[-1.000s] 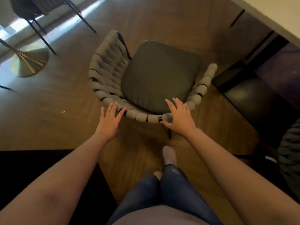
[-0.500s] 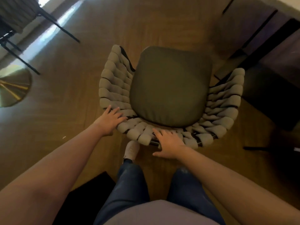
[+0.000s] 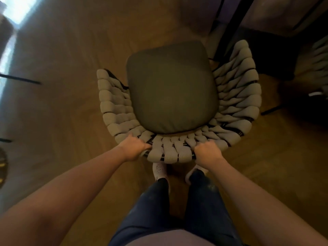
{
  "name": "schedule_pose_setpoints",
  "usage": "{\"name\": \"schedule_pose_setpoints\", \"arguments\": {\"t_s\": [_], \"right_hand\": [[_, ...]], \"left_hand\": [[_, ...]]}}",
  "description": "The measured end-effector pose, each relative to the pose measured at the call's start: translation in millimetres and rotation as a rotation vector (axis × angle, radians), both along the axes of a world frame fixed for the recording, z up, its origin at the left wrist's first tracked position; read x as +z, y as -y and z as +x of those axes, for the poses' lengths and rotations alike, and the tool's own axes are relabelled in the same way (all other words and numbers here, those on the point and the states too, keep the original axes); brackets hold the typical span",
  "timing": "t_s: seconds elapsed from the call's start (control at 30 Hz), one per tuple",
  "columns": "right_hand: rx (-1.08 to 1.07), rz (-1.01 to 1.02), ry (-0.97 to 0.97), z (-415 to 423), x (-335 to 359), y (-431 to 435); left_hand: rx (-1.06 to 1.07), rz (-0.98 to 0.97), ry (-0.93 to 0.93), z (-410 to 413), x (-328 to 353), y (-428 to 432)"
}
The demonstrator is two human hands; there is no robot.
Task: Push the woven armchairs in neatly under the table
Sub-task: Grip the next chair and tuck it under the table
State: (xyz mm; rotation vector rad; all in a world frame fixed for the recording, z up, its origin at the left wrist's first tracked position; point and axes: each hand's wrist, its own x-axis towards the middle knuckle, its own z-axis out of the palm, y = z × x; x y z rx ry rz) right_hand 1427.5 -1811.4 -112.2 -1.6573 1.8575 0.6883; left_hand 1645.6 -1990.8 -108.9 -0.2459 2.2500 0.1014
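Note:
A grey woven armchair with a dark olive seat cushion stands on the wooden floor right in front of me, its back toward me. My left hand grips the top rail of the woven back on the left. My right hand grips the same rail on the right, fingers curled over it. The table's dark underside and legs lie beyond the chair at the upper right. The chair's right arm reaches close to a black table leg.
A second woven armchair shows at the right edge, partly in shadow. Thin black legs of other furniture cross the floor at the left. My feet in pale shoes stand just behind the chair.
My hands went from flat against the chair back to gripping its top rail. The chair has turned to face the table and I have stepped in behind it.

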Motion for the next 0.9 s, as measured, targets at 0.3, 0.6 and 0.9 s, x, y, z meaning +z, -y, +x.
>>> {"name": "schedule_pose_setpoints", "arguments": {"t_s": [0.3, 0.6, 0.9], "right_hand": [[-0.120, -0.019, -0.007, -44, -6, -3], [-0.301, -0.052, -0.029, -111, -3, 0], [-0.398, -0.085, -0.013, -180, 6, 7]], "left_hand": [[-0.041, 0.036, -0.037, -59, 0, 13], [-0.092, 0.002, -0.002, -160, 15, 30], [-0.031, -0.125, -0.072, -242, 16, 40]]}}
